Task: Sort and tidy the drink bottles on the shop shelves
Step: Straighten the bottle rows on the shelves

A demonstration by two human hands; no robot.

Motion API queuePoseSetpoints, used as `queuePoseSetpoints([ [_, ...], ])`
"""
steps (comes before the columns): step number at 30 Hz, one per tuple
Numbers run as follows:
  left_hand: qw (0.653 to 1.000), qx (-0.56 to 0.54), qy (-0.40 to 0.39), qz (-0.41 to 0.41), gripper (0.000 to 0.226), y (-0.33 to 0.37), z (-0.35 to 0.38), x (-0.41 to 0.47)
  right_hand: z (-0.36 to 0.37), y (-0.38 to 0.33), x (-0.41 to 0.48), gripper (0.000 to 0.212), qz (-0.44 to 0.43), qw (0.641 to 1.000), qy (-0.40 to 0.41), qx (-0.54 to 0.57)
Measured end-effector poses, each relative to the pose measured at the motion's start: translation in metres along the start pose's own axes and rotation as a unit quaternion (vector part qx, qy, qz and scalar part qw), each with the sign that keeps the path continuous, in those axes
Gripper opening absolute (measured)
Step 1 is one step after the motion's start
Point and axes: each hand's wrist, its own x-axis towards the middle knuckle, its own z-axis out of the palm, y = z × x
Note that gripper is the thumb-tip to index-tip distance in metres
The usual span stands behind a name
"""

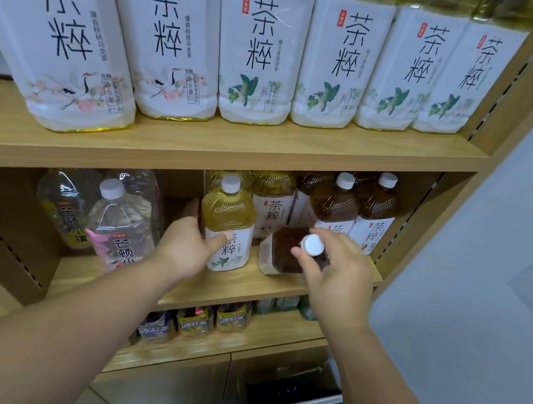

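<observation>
Tidying looks roughly half done, to my eye. Along the top shelf (231,148) the big white-labelled tea bottles (259,52) stand upright in a neat row, labels facing out. On the middle shelf (228,286) things are looser: behind the dark tea bottle (288,253) that the person is handling, several dark and pale tea bottles stand upright, while left of it sits a yellow tea bottle (226,227), and farther left, across a bare gap, two clear bottles (117,217) with pink and yellow labels. Below the dark bottle, on the bottom shelf, small drink packs (195,321) look only loosely lined up.

The dark tea bottle is tilted forward, cap toward the person, its base on the middle shelf just right of the yellow bottle and apart from it. The right hand (334,270) has its grip closed around the neck just under the white cap (313,244), thumb and fingers pinching it. The left hand (187,245) is partly closed on the yellow bottle, thumb across its label and fingers reaching behind. Standing the dark bottle among its matching neighbours seems the step in hand.
</observation>
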Motion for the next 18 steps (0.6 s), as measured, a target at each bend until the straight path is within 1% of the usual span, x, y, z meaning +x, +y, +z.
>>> queuePoseSetpoints([
  [1, 0.999, 0.03, 0.037, 0.008, 0.066, -0.002, 0.004, -0.008, -0.002, 0.0, -0.002, 0.034, -0.002, 1.0, 0.008, -0.005],
  [2, 0.995, 0.055, 0.073, 0.031, 0.075, -0.004, 0.009, -0.018, -0.005, -0.001, -0.002, 0.033, -0.005, 1.0, 0.014, -0.01],
  [3, 0.992, 0.062, 0.091, 0.067, 0.081, -0.006, 0.013, -0.028, -0.008, -0.003, -0.003, 0.032, -0.009, 1.0, 0.017, -0.012],
  [4, 0.99, 0.055, 0.082, 0.105, 0.086, -0.007, 0.017, -0.038, -0.01, -0.006, -0.003, 0.031, -0.017, 1.0, 0.019, -0.014],
  [5, 0.989, 0.046, 0.047, 0.131, 0.093, -0.008, 0.021, -0.048, -0.012, -0.01, -0.004, 0.029, -0.028, 0.999, 0.02, -0.014],
  [7, 0.986, 0.048, -0.022, 0.161, 0.105, -0.008, 0.026, -0.062, -0.016, -0.018, -0.009, 0.027, -0.043, 0.999, 0.012, -0.01],
  [8, 0.982, 0.056, -0.038, 0.177, 0.108, -0.007, 0.028, -0.067, -0.018, -0.022, -0.013, 0.026, -0.048, 0.999, 0.006, -0.006],
  [10, 0.978, 0.043, -0.062, 0.193, 0.11, -0.005, 0.026, -0.075, -0.023, -0.03, -0.02, 0.026, -0.054, 0.999, -0.007, 0.002],
  [14, 0.973, -0.019, -0.129, 0.19, 0.109, -0.01, 0.005, -0.088, -0.034, -0.05, -0.029, 0.031, -0.072, 0.996, -0.034, 0.042],
  [16, 0.968, -0.03, -0.133, 0.21, 0.11, -0.009, -0.009, -0.099, -0.037, -0.068, -0.029, 0.034, -0.085, 0.994, -0.04, 0.059],
  [18, 0.964, -0.061, -0.105, 0.236, 0.099, -0.004, -0.026, -0.109, -0.043, -0.092, -0.024, 0.035, -0.101, 0.991, -0.033, 0.085],
])
